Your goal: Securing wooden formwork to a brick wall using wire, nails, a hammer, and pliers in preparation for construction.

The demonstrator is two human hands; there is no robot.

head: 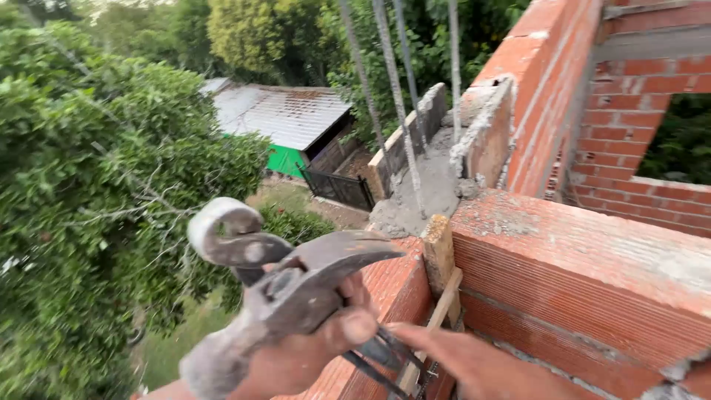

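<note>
The scene is outdoors and high up, on top of an unfinished red brick wall (pixel 592 259) that looks down over dense green trees (pixel 89 185). At about 11 o'clock below lies a corrugated metal roof (pixel 278 111) over a green-walled shed, with a dark fence just beside it. At 12 o'clock several steel reinforcing bars (pixel 396 96) rise out of a grey concrete-filled gap (pixel 433 185) between bricks, and further red brickwork stands at 2 o'clock.

At about 7 o'clock the left hand (pixel 296 355) holds a grey, cement-crusted claw hammer (pixel 289 281); its grip is pressed together around the tool just below the head, thumb lying across the metal. The curved claw points toward 3 o'clock and the round striking face toward 10 o'clock. The head hovers just beside the outer corner of the wall.

At 5 o'clock the right hand (pixel 474 363) reaches in with the forefinger stretched out toward the corner. Whether its grip pinches anything I cannot tell, since the rest of the fingers are out of view. Dark thin wires (pixel 378 363) run between the two hands, near the thumb of the left one.

A short wooden block (pixel 438 248) stands upright against the corner of the brick, with a thin wooden strip (pixel 433 326) slanting down from it toward 6 o'clock.
</note>
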